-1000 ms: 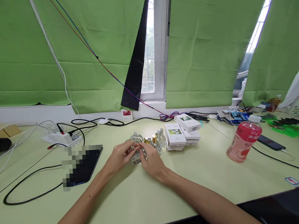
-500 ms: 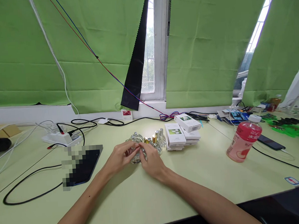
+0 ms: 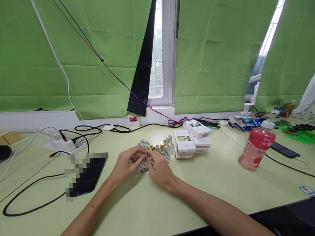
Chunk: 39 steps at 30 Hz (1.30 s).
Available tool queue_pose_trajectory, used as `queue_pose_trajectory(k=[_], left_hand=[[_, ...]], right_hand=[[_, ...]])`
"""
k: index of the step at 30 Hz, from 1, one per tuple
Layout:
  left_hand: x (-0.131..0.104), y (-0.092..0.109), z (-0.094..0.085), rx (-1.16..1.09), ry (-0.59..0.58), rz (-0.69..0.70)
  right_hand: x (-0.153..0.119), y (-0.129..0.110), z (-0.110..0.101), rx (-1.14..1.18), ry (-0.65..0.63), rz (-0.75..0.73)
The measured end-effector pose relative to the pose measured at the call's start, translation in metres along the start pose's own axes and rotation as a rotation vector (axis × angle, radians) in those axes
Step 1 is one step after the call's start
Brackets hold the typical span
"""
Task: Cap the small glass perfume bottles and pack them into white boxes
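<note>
My left hand (image 3: 127, 164) and my right hand (image 3: 160, 167) meet over a cluster of small glass bottles. The left thumb and index finger pinch together, and a tiny red spot (image 3: 144, 153) shows at their tips. My right fingers are bent inward against the left fingertips; what they grip is hidden. Below the hands stands a clear glass perfume bottle (image 3: 142, 167), mostly covered by the fingers. Behind it is a round clear bottle (image 3: 143, 144). To the right are bottles with gold caps (image 3: 162, 145) and slim bottles with silver caps (image 3: 170, 138).
White boxes (image 3: 184, 141) are stacked right of the bottles. A pink drink bottle (image 3: 256, 147) and a phone (image 3: 284, 150) stand farther right. At left lie a dark tablet (image 3: 93, 173), a black cable (image 3: 32, 213) and a power strip (image 3: 63, 146).
My left fingers have shifted slightly, so the red spot at their tips shows more clearly. The right hand and the bottles look the same.
</note>
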<state>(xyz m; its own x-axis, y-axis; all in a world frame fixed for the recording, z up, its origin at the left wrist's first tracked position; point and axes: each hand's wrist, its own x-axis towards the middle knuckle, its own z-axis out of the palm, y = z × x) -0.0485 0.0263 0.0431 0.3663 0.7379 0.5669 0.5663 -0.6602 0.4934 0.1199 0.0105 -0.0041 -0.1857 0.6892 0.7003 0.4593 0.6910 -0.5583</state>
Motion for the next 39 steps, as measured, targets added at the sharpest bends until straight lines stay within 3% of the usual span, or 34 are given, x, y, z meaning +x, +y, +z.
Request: queue_pose_trajectory(k=[39], left_hand=[[0.0023, 0.0056, -0.0046, -0.014, -0.028, -0.004]], right_hand=[[-0.0009, 0.0017, 0.0002, 0.010, -0.007, 0.015]])
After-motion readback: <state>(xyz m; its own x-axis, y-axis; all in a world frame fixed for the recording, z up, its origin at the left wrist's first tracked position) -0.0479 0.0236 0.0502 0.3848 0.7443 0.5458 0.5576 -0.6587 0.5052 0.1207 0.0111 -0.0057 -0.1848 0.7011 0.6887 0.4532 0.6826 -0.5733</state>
